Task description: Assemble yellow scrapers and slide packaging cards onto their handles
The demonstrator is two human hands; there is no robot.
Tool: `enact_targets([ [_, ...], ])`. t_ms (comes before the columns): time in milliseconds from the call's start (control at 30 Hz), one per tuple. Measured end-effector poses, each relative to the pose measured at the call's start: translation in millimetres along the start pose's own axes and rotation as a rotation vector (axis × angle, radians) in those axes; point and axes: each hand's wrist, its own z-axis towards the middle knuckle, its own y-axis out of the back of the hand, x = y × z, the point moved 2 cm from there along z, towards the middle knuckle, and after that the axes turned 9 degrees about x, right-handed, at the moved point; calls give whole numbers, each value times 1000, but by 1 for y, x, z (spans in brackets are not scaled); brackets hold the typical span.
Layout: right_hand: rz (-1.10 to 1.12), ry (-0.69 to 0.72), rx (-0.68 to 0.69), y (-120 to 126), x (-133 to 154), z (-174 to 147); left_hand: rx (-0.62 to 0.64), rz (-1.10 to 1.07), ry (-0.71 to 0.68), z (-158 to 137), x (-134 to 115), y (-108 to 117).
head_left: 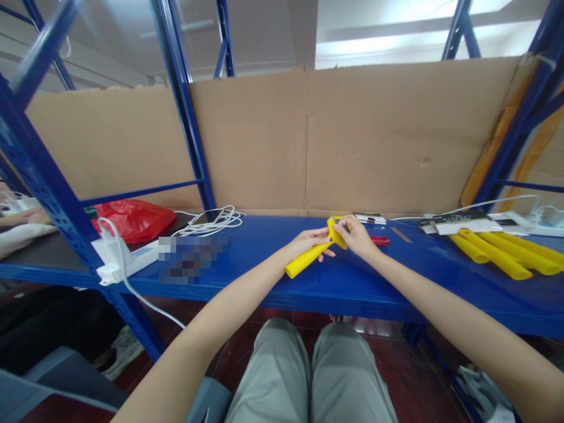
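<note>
A yellow tool with a round tubular handle (pixel 304 261) and a wider angular head is held over the blue table. My left hand (pixel 308 242) is closed around it where the handle meets the head, with the handle slanting down toward me. My right hand (pixel 355 235) has its fingers pinched on the tool's head, which they partly cover. Just right of that hand lies a slim red object (pixel 379 241), its left part hidden. A thin grey strip (pixel 402 235) lies farther right.
Several yellow tubes (pixel 497 252) lie at the right beside black-and-white packaging (pixel 467 223). At the left are a white power strip (pixel 136 261), coiled white cable (pixel 215 222) and a red bag (pixel 134 220). Cardboard (pixel 255 141) stands behind the blue table (pixel 259 258); blue posts frame it.
</note>
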Motion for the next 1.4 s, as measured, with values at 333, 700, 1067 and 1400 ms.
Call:
enact_targets([
  [333, -182, 90, -9, -5, 3, -5, -15, -2, 32, 2, 1, 0],
  [700, -130, 53, 39, -8, -6, -3, -17, 6, 58, 2, 0, 0],
  [1067, 44, -71, 80, -8, -7, 0, -17, 41, 74, -1, -2, -3],
  [1400, 68, -80, 4, -10, -11, -1, 3, 72, 61, -3, -3, -5],
])
